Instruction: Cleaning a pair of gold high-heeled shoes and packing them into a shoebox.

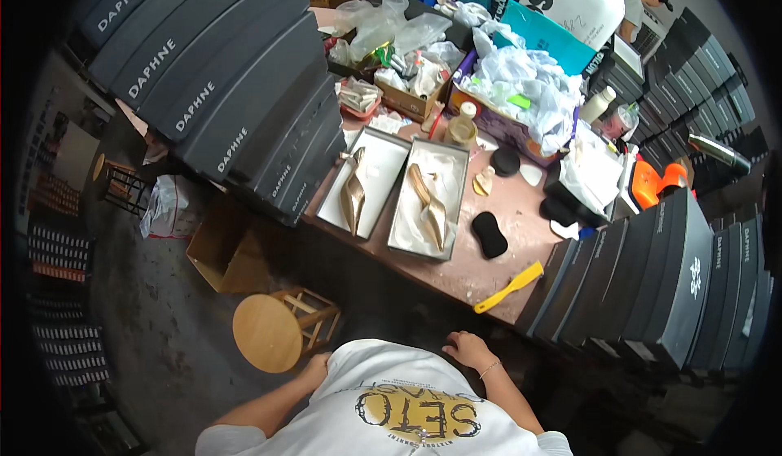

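My right hand (pixel 467 348) hangs in front of my body, below the table's near edge, fingers loosely bent and holding nothing. At my waist on the left is my left hand (pixel 316 368), its fingers hidden against the white shirt. On the table, one gold pointed shoe (pixel 353 197) lies in a grey tray-like box half (pixel 327 210) with a white inside. Beside it, a second gold shoe (pixel 429 208) rests on white tissue in an uncovered grey shoe box (pixel 452 159). Neither hand touches them. A long yellow tool (pixel 509 287) lies near the table edge nearest my right hand.
Tall stacks of dark shoe boxes stand left (pixel 236 122) and right (pixel 652 281). On the table (pixel 391 267) lie a black sponge (pixel 489 234), a bottle (pixel 462 129) and a carton of crumpled paper (pixel 521 85). A round stool (pixel 267 334) stands at left. Another person (pixel 639 8) is far right.
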The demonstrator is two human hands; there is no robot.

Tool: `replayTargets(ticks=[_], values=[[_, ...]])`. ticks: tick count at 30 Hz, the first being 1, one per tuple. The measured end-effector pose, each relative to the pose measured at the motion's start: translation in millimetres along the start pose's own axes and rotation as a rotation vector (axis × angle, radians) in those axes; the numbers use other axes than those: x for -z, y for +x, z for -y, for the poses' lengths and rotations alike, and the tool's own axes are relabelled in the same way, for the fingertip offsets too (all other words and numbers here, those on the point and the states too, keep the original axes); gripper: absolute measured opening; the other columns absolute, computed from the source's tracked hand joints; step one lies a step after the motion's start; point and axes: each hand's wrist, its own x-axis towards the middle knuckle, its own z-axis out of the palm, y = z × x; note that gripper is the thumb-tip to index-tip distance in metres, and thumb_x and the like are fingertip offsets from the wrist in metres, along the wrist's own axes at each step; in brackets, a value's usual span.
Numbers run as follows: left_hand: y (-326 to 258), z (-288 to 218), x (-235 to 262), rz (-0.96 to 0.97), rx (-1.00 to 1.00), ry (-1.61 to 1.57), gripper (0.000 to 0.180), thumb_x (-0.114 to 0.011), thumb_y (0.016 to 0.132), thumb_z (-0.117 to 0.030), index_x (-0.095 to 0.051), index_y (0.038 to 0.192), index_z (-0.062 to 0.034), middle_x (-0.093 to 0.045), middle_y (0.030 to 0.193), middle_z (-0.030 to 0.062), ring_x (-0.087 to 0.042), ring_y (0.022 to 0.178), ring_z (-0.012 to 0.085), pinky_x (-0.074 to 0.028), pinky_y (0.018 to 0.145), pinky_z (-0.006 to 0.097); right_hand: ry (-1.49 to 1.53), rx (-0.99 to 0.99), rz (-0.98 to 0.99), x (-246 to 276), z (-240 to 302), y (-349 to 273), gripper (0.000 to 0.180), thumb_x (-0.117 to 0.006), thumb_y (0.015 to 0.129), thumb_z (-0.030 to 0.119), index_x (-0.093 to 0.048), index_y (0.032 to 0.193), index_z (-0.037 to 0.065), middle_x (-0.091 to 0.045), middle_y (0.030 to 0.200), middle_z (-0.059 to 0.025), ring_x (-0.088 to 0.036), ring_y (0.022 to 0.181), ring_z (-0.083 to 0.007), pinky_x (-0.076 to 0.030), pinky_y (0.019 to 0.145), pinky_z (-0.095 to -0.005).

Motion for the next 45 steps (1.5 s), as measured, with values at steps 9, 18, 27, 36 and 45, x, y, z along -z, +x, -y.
replayTargets(ticks=[9, 18, 27, 36, 45], values=[[130.3, -3.3, 21.7, -0.05, -0.083, -0.124, 0.024, -0.053, 0.089, -0.011, -0.063, 0.107, 0.0002, -0.063, 0.111, 0.0197, -0.06, 0.106, 0.029, -0.045, 0.09, 0.035, 0.298, 0.042, -0.136, 76.0, 64.2, 64.8, 0.028, -0.064, 0.083, 0.022, -0.064, 0.1, 0.0, -0.064, 0.091, -0.0213, -0.063, 0.083, -0.0371, -0.05, 0.074, -0.0403], [173.2, -25.6, 36.2, 0.081, -0.286, 0.215, 0.021, -0.052, 0.09, -0.009, -0.063, 0.106, 0.0001, -0.064, 0.107, 0.0189, -0.06, 0.104, 0.0286, -0.046, 0.089, 0.034, -0.097, 0.058, -0.613, 150.9, 103.4, 200.7, 0.049, -0.068, 0.075, 0.011, -0.05, 0.12, 0.006, -0.051, 0.12, -0.0207, -0.055, 0.102, -0.0399, -0.047, 0.087, -0.0443], [80.6, -41.2, 107.1, -0.36, -0.383, 0.057, 0.018, -0.054, 0.089, -0.005, -0.063, 0.104, 0.0006, -0.063, 0.1, 0.0178, -0.062, 0.095, 0.0262, -0.047, 0.083, 0.033, 0.231, -0.011, -0.495, 159.7, 57.7, 236.6, 0.054, -0.059, 0.077, 0.012, -0.048, 0.13, 0.01, -0.053, 0.12, -0.0251, -0.061, 0.093, -0.0358, -0.049, 0.085, -0.04], [220.4, -298.8, 29.3, 0.417, -0.188, -1.383, 0.054, -0.045, 0.096, -0.041, -0.04, 0.136, -0.0048, -0.051, 0.131, 0.0133, -0.05, 0.12, 0.0244, -0.039, 0.103, 0.042, 1.276, 0.255, -0.315, 165.4, 97.7, 150.8, 0.054, -0.055, 0.087, 0.008, -0.037, 0.138, 0.007, -0.047, 0.126, -0.0128, -0.046, 0.118, -0.0203, -0.037, 0.1, -0.032], [239.4, -302.0, 20.7, 0.472, -0.06, -1.293, 0.035, -0.051, 0.093, -0.027, -0.051, 0.121, -0.0055, -0.06, 0.114, 0.0117, -0.06, 0.103, 0.0221, -0.05, 0.09, 0.037, 0.072, 0.306, -0.713, 166.5, 118.7, 123.4, 0.043, -0.067, 0.079, 0.036, -0.06, 0.105, 0.002, -0.053, 0.11, -0.0158, -0.039, 0.12, -0.0389, -0.028, 0.1, -0.0532]])
